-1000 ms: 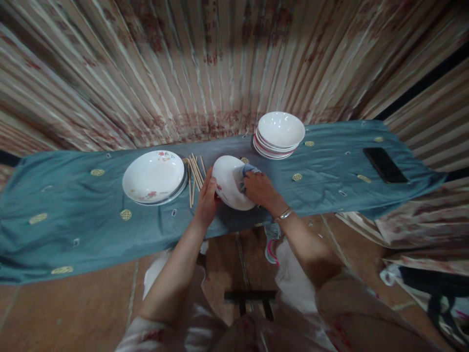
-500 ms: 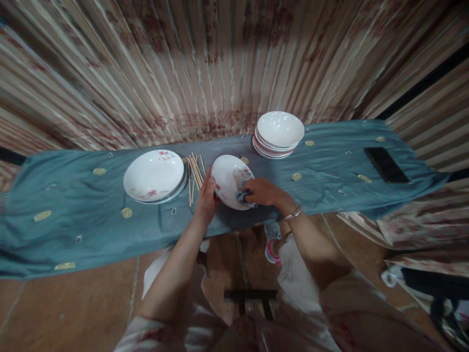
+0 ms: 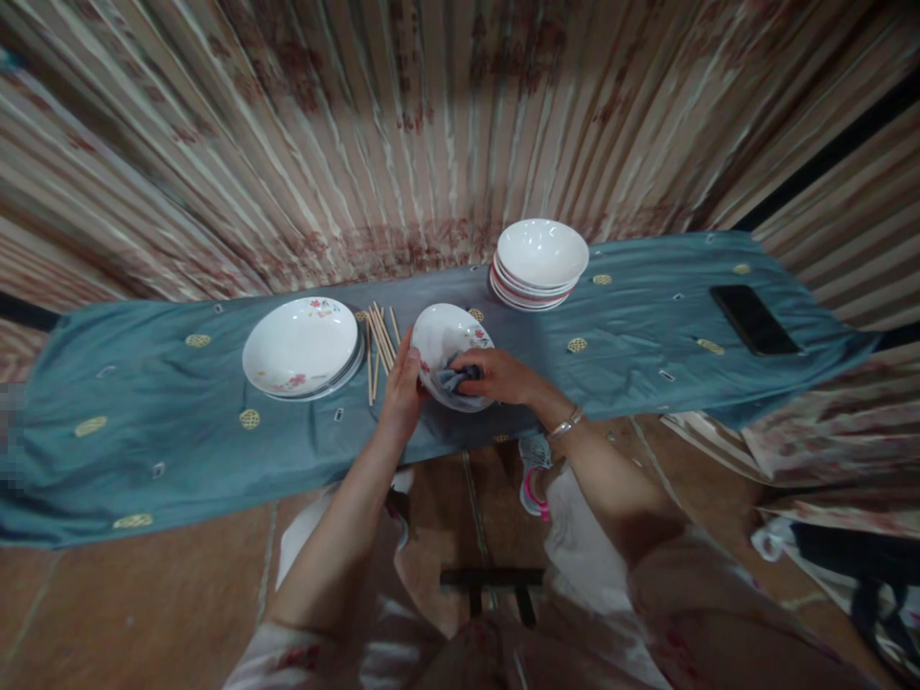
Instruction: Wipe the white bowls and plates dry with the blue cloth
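Note:
A white plate with red flowers [image 3: 440, 328] is tilted up in front of me at the middle of the table. My left hand [image 3: 403, 385] grips its left rim, thumb on the face and fingers underneath. My right hand [image 3: 503, 377] is closed on a bunched grey-blue cloth [image 3: 458, 380], pressed against the plate's inner face. Just left of my left hand lie several wooden chopsticks [image 3: 382, 335]. A stack of white flowered plates [image 3: 298, 345] sits further left. Behind my right hand stands a stack of white bowls [image 3: 542, 254].
The long narrow table is covered by a teal cloth [image 3: 208, 450] with yellow motifs. A black phone [image 3: 754, 319] lies near its right end. A pleated curtain [image 3: 402, 125] hangs right behind the table. Below is a tiled floor [image 3: 144, 594].
My right hand has moved the cloth leftward and inward across the plate, from its right rim towards the lower middle. My left hand keeps its hold on the rim.

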Action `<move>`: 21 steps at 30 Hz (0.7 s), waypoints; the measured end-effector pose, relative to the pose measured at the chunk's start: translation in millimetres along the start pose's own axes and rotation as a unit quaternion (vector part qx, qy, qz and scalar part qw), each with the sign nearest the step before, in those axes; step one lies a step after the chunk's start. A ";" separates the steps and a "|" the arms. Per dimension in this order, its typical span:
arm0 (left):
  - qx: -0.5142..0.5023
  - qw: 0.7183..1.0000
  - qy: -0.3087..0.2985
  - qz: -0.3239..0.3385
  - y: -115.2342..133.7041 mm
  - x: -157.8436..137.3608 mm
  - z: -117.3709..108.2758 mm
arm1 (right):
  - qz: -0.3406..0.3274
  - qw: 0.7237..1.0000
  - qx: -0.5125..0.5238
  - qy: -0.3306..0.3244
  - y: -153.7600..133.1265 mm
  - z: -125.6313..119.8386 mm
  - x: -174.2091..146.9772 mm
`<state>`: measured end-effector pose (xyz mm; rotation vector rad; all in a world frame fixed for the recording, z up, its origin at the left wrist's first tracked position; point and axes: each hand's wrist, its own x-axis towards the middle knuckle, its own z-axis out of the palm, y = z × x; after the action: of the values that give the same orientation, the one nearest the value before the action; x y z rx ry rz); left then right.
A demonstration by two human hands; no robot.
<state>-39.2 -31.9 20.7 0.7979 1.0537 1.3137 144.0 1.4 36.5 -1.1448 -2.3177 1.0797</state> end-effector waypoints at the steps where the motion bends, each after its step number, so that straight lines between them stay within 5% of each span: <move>1: -0.004 1.000 0.002 -0.002 0.1 -0.2 0.5 | -0.007 1.000 0.009 0.014 0.6 1.4 1.0; 8: -0.022 1.000 0.001 -0.015 1.3 -1.7 2.2 | -0.058 0.995 0.017 0.082 -0.5 7.7 7.6; 21: -0.016 1.000 -0.003 -0.015 3.7 -7.3 3.8 | -0.028 0.990 -0.052 0.129 14.6 10.3 20.5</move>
<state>-36.6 -38.2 26.5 0.7580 1.0334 1.2985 133.1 18.2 18.1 -1.1742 -2.2086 0.7492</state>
